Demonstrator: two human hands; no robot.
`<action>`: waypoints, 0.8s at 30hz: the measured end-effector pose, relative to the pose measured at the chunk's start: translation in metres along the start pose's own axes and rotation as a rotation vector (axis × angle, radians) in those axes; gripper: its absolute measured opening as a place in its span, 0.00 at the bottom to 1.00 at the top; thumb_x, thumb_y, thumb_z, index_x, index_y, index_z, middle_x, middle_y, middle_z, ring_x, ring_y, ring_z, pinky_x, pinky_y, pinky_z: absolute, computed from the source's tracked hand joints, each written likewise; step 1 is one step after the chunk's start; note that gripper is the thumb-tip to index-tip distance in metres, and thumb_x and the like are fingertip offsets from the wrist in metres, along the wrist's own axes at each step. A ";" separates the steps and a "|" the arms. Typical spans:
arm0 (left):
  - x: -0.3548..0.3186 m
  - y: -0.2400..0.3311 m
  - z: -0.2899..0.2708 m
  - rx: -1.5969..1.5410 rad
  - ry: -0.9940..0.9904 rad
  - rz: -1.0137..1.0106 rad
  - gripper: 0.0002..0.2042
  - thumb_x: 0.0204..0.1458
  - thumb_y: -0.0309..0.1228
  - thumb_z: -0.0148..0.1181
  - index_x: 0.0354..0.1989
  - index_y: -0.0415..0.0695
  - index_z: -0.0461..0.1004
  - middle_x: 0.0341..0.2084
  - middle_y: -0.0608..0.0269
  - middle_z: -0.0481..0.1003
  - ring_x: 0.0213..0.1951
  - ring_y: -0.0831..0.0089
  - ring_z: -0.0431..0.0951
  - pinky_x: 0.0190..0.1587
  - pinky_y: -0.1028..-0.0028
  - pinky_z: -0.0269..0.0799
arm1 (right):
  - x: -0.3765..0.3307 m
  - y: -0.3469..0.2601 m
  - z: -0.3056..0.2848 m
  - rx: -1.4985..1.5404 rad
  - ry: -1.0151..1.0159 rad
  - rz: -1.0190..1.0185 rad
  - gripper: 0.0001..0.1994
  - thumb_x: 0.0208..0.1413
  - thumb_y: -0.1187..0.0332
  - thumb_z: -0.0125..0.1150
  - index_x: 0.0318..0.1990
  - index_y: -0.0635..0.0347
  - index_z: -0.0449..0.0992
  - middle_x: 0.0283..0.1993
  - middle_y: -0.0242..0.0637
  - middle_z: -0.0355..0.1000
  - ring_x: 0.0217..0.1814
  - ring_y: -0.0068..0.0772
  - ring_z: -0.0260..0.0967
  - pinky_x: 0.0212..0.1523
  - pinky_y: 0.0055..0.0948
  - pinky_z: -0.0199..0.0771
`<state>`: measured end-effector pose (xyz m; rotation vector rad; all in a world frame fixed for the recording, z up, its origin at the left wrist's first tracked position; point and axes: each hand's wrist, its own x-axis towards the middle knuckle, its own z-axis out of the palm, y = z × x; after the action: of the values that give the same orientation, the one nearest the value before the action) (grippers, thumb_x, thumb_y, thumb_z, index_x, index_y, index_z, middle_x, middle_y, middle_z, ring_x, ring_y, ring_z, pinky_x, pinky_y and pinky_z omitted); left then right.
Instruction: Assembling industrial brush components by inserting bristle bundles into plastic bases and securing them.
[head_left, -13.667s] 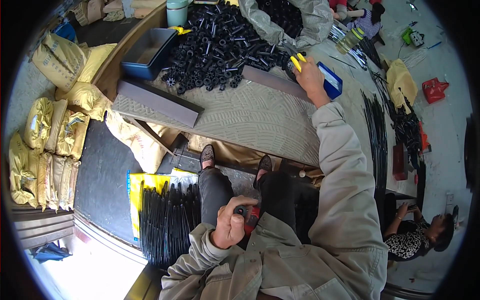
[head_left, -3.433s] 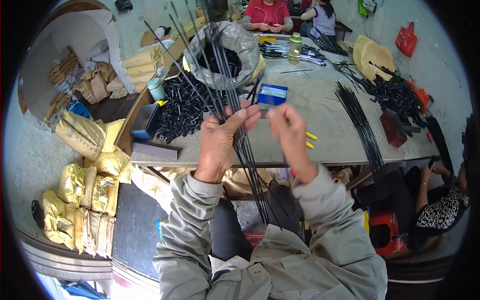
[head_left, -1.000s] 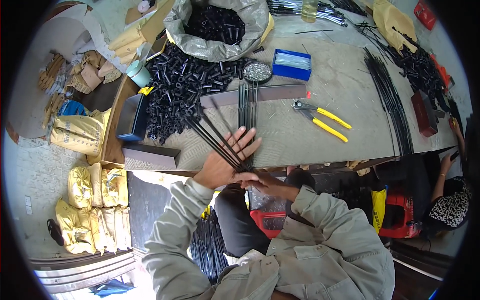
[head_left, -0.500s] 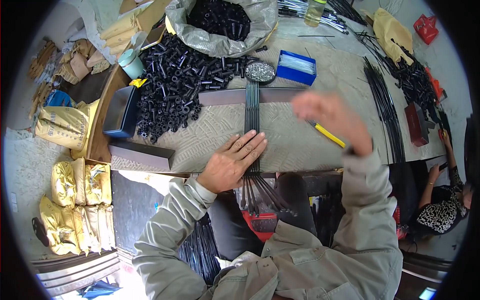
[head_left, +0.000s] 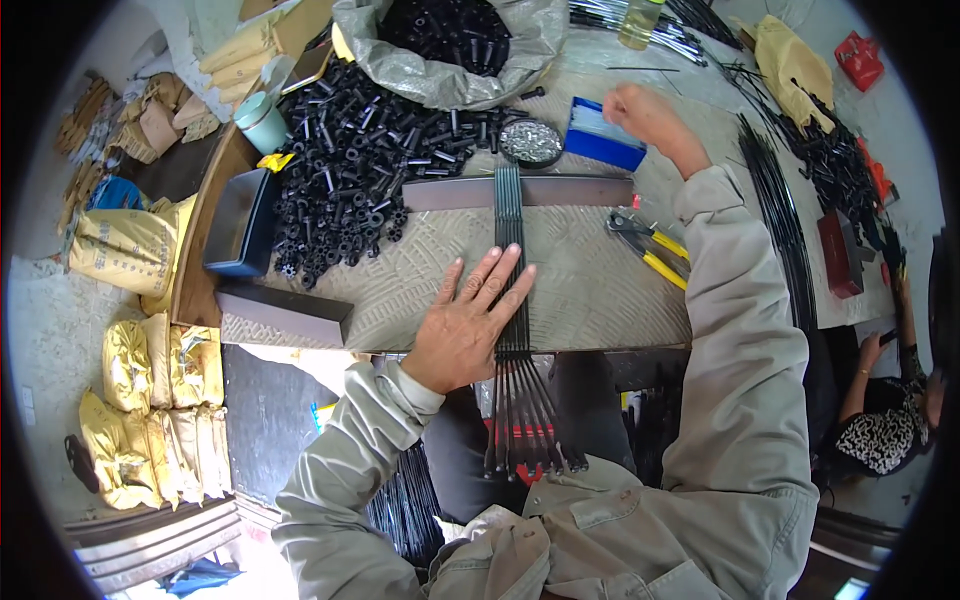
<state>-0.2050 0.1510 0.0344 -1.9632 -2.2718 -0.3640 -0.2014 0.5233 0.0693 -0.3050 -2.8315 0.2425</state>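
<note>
My left hand (head_left: 460, 335) lies flat with its fingers spread over a row of thin black rods (head_left: 510, 225). The rods run side by side across the table; their near ends fan out past the front edge, over my lap. A long grey metal bar (head_left: 450, 193) lies crosswise by their far ends. At the far right, my right hand (head_left: 650, 115) is at the rim of a blue box (head_left: 605, 150) holding thin whitish strips (head_left: 590, 115). Its fingers are curled together, and what they pinch is too small to make out. Yellow-handled cutting pliers (head_left: 655, 250) lie below it.
A round dish (head_left: 531, 142) of small silvery pieces stands beyond the rods. Black tubular parts (head_left: 340, 160) are heaped at left, below an open sack (head_left: 425, 85). A blue bin (head_left: 240, 220) and a metal block (head_left: 285, 312) stand left. More black rods (head_left: 775, 215) lie right.
My right hand has moved up and away from above the pliers to the blue box. The rods have shifted toward me, their near ends hanging lower. My left hand's fingers are more spread.
</note>
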 end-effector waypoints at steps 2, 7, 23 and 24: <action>0.004 0.000 0.001 -0.078 -0.033 0.008 0.38 0.38 0.41 0.55 0.61 0.44 0.51 0.62 0.56 0.49 0.63 0.62 0.47 0.62 0.62 0.40 | -0.005 -0.004 -0.002 -0.072 0.240 -0.061 0.03 0.46 0.76 0.52 0.30 0.59 0.69 0.28 0.40 0.69 0.30 0.42 0.67 0.31 0.34 0.65; 0.009 0.001 -0.002 -0.089 -0.082 -0.004 0.32 0.44 0.38 0.50 0.61 0.43 0.52 0.62 0.53 0.48 0.63 0.59 0.48 0.62 0.62 0.43 | -0.029 -0.073 0.024 0.256 0.202 -0.209 0.03 0.48 0.73 0.51 0.31 0.58 0.67 0.28 0.38 0.66 0.32 0.45 0.65 0.31 0.36 0.64; 0.015 0.005 0.004 -0.028 -0.115 -0.030 0.29 0.42 0.25 0.43 0.59 0.40 0.55 0.60 0.50 0.51 0.62 0.56 0.52 0.61 0.61 0.48 | -0.046 -0.080 0.035 0.229 0.124 -0.184 0.04 0.47 0.71 0.55 0.32 0.53 0.74 0.28 0.36 0.69 0.31 0.42 0.68 0.28 0.38 0.65; 0.016 0.004 0.004 -0.024 -0.119 -0.026 0.28 0.44 0.28 0.44 0.59 0.40 0.55 0.60 0.50 0.52 0.62 0.55 0.52 0.60 0.60 0.48 | -0.046 -0.080 0.035 0.235 0.130 -0.182 0.04 0.47 0.72 0.55 0.32 0.53 0.75 0.28 0.36 0.69 0.31 0.42 0.68 0.28 0.38 0.65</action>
<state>-0.2031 0.1675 0.0351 -2.0200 -2.3773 -0.2863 -0.1831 0.4309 0.0397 -0.0120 -2.6470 0.4919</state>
